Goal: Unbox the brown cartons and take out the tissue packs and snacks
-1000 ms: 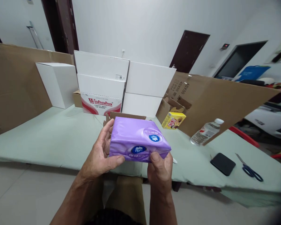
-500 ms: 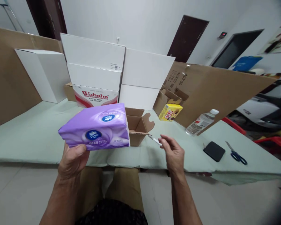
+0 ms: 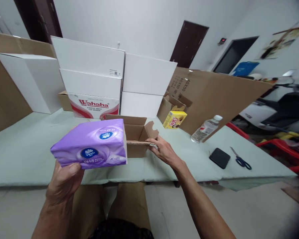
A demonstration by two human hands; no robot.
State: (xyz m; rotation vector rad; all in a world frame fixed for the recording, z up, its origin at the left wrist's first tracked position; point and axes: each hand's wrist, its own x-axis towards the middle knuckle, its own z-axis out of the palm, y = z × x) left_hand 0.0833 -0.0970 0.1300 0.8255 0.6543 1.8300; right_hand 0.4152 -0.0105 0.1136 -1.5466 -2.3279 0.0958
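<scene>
My left hand (image 3: 66, 177) grips a purple Vinda tissue pack (image 3: 89, 144) from below and its near side, thumb on the front, holding it above the table. Behind the pack and to its right stands a small brown cardboard box (image 3: 137, 151) with its top open; the pack hides its left part. My right hand (image 3: 164, 151) is at the box's near right corner, fingers closed by the flap edge. A slim white pen-like tool (image 3: 153, 145) shows only in part at those fingertips.
A white Wahaha carton (image 3: 94, 106) stands behind with raised flaps. To the right are a yellow box (image 3: 174, 120), a water bottle (image 3: 206, 129), a black flat square object (image 3: 219, 158) and scissors (image 3: 241, 161). Cardboard panels (image 3: 214, 96) border the pale green tablecloth (image 3: 22, 149).
My right hand has moved left to the box corner with the white pen-like tool. My left hand and the tissue pack sit slightly lower and further left as the whole view shifts.
</scene>
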